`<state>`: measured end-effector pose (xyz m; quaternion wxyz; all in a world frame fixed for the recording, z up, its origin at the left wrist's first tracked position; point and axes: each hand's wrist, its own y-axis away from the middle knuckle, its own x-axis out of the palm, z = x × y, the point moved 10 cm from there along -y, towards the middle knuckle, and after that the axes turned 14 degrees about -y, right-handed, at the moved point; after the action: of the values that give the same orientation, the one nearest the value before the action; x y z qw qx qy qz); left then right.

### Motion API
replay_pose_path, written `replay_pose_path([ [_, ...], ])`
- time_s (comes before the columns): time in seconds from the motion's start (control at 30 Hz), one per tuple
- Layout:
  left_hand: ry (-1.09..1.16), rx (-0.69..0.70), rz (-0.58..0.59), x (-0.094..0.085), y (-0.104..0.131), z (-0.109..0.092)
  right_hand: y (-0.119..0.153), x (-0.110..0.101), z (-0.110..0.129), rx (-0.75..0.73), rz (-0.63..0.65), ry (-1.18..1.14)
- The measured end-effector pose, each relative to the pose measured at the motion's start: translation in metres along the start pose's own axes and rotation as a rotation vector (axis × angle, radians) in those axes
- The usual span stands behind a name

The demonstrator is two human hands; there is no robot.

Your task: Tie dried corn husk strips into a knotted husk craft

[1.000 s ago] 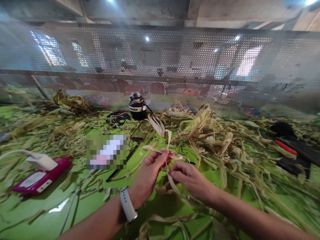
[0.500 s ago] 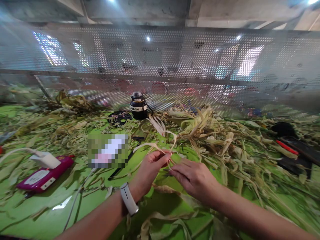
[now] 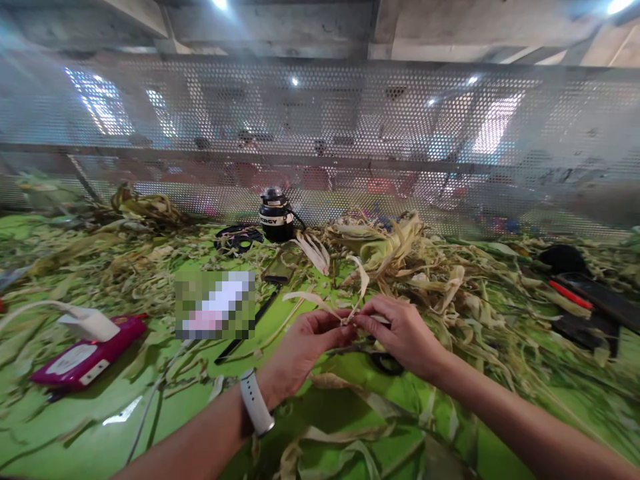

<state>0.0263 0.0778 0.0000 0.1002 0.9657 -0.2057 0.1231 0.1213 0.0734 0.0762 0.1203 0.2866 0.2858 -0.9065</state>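
Pale husk strip [image 3: 363, 279] sits between the two hands, gripped just right of frame centre above the green surface [image 3: 173, 427]. Left hand [image 3: 303, 343] pinches it narrowly from the left, thumb against fingers; right hand [image 3: 407, 337] pinches from the right, also closed on it. Neither is nearer: the fingertips almost meet at the crossing point. Long axis: one free end runs up and away from the wearer, the other out leftward over the left hand. One piece or two crossed: cannot tell.

Below the right hand, near it: dark loop [image 3: 387, 363], possibly a scissors handle.

Counts: hands, 2; free ends visible, 2; dark loop, 1; pale husk tuft [image 3: 313, 255] beyond the hands, 1; black jar [image 3: 277, 225], 1; magenta power strip [image 3: 65, 368], 1; white plug [image 3: 95, 325] on it, 1; white wristband [image 3: 256, 403], left wrist, 1. Loose husks [image 3: 453, 283]: too tangled to count.
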Motion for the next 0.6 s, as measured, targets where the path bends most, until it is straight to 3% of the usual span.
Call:
replay_pose_path([
  [0.17, -0.042, -0.01, 0.013, -0.001, -0.002, 0.002, 0.0, -0.006, 0.0, -0.02, -0.057, 0.048],
  [0.3, 0.048, -0.012, -0.098, -0.017, -0.005, 0.003, 0.008, -0.016, 0.029, -0.276, -0.179, 0.292],
  [0.37, 0.065, -0.005, -0.148, -0.023, -0.006, 0.003, 0.012, -0.011, 0.039, -0.361, -0.156, 0.381],
  [0.6, -0.121, 0.076, -0.211, -0.034, -0.01, -0.003, 0.007, 0.011, 0.024, -0.256, -0.003, 0.406],
])
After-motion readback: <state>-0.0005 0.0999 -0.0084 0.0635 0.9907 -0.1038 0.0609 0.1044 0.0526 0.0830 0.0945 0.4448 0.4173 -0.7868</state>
